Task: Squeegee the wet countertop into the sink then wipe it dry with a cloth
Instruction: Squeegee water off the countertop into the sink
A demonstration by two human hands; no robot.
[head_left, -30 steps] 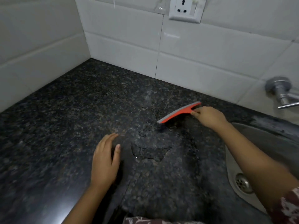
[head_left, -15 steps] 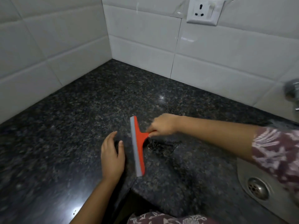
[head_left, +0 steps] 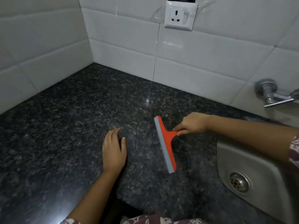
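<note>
An orange squeegee (head_left: pixel 166 143) with a grey rubber blade lies blade-down on the dark speckled granite countertop (head_left: pixel 72 126), its blade running front to back. My right hand (head_left: pixel 192 123) grips its short handle from the right side. My left hand (head_left: pixel 114 150) rests flat on the counter, fingers apart, a little left of the blade and holding nothing. The steel sink (head_left: pixel 252 172) with its round drain sits at the lower right, just right of the squeegee. No cloth is in view.
White tiled walls meet in a corner behind the counter. A wall socket (head_left: pixel 179 16) sits above the counter. A metal tap (head_left: pixel 271 96) sticks out of the wall over the sink. The counter's front edge runs below my left forearm.
The squeegee swung from near the back wall to the middle beside my left hand, then slid right towards the sink. My left hand stayed flat on the counter.
</note>
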